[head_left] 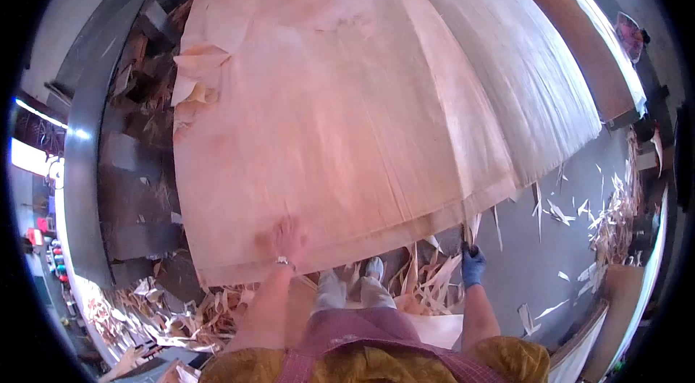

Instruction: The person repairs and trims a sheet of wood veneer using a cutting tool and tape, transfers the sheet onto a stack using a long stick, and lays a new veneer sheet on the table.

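Feed from my end: big pale veneer-like sheet [326, 129], streaky grain, fills centre up to 12 o'clock. Torn, curled flap [199, 72] at 10. Bare left hand [287, 238] at 7, over the sheet near its lower edge; motion blur, can't tell if fingers apart or together. Blue-gloved right hand [473, 265] at 4, fingers curled by a thin strip [474, 225] below the edge; can't confirm clamped. Jagged, splintery scraps [156, 314], 8.

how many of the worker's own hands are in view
2: left hand over the sheet, close to its near edge; gloved right hand by that edge, farther right.
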### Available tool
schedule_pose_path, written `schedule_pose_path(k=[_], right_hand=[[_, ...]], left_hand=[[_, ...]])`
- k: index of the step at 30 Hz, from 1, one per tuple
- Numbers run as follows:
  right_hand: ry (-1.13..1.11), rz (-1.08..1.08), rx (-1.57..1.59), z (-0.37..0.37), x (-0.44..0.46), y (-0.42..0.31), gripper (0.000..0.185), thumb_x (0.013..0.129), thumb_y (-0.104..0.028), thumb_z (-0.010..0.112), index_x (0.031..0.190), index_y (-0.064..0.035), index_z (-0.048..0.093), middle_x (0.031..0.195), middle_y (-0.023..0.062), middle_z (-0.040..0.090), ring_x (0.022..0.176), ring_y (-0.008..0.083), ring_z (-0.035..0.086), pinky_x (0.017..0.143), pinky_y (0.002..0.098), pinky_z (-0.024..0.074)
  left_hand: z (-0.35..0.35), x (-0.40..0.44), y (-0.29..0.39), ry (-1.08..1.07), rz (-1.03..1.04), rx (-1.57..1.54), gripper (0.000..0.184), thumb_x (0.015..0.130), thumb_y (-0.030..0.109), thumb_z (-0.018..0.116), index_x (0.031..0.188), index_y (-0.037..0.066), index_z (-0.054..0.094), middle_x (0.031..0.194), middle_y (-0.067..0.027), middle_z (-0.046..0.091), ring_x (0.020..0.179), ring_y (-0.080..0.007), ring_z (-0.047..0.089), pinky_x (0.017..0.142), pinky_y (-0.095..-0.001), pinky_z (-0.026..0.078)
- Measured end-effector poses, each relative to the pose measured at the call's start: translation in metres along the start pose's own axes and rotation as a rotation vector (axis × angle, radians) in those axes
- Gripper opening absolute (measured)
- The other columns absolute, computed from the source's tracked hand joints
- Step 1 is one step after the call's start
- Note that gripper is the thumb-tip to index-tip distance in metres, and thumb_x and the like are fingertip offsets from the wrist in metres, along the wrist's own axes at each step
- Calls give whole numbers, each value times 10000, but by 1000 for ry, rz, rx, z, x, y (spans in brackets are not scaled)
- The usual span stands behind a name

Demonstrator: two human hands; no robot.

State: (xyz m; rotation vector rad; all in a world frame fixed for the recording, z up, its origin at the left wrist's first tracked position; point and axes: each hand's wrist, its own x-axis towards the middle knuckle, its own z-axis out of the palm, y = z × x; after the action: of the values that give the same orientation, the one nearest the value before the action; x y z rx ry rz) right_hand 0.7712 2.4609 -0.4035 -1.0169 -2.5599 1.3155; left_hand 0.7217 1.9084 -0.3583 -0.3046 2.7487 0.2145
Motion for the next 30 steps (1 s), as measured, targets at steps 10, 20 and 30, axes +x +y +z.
schedule_pose_path(k=[10,20,30], right_hand=[[246,-45,-412,-207,-18,47,420,867,-334,706,638,-15,556,511,37,387,538,125,330,483,362,302],[-244,146,300,54,42,-159,306,909,-310,665,763,-43,633,606,-61,460,535,65,387,484,253,313],[-101,-268,-652,191,209,-166,432,938,-489,482,830,-85,589,808,198,666,791,418,637,720,518,489]], left_hand=[[-10,25,-8,-200,74,70,559,857,472,529,1319,163,467,1407,-181,434,1305,-344,410,1041,-536,329],[-25,82,0,-277,11,-111,536,855,369,563,1293,70,483,1271,-194,544,1188,-340,526,970,-500,415],[-150,305,104,45,493,30,647,839,284,607,1439,191,383,1474,-260,309,1311,-427,361,1066,-509,331]])
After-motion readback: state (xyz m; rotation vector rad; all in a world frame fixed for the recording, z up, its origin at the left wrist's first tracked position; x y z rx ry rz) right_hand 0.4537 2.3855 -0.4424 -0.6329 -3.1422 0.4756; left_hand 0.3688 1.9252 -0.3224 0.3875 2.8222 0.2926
